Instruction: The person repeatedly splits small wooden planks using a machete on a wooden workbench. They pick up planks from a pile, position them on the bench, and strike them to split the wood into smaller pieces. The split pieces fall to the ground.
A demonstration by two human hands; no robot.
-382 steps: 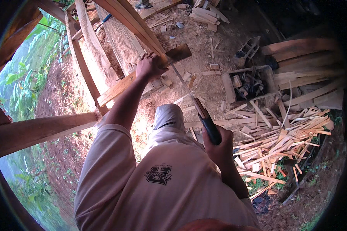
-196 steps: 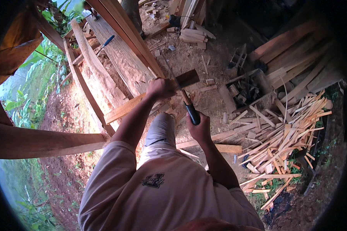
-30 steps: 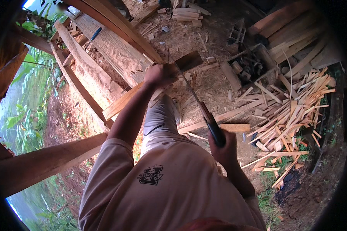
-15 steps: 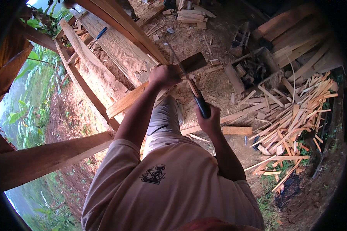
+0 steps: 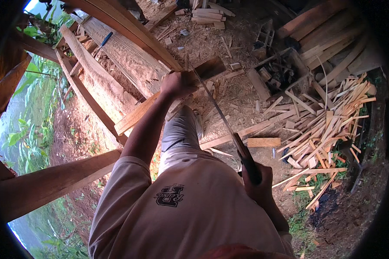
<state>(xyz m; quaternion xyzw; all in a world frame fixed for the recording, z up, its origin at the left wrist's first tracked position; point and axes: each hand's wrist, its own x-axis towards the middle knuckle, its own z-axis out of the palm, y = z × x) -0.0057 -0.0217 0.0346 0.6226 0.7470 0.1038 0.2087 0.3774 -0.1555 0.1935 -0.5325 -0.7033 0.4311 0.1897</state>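
Two hands are at work, both mine, seen from above over my pale shirt. My left hand (image 5: 176, 84) is closed around a narrow wooden plank (image 5: 160, 101), pinning it where it runs slantwise across a larger pale log (image 5: 125, 56); the plank's dark far end juts out past my knuckles. My right hand (image 5: 259, 183) is wrapped tight around the dark handle of a handsaw (image 5: 222, 121), low and close to my body. The long thin blade slopes up from that hand to the plank, meeting it just beside my left hand.

The plank looks stiff, dry and light enough for one hand to steady, though rough and likely splintery, so I judge the best hold is close to the cut, fingers kept off the blade's line. The blade looks thin and springy; it would probably bend or bind if pushed off line, so the handle is the only safe place to grip.

Below lies bare earth strewn with sawdust and chips. To my right sits a heap of split wood offcuts (image 5: 333, 125), and beyond it stacked boards (image 5: 328, 30). Green plants (image 5: 30, 129) show to my left, past a heavy beam (image 5: 52, 181).
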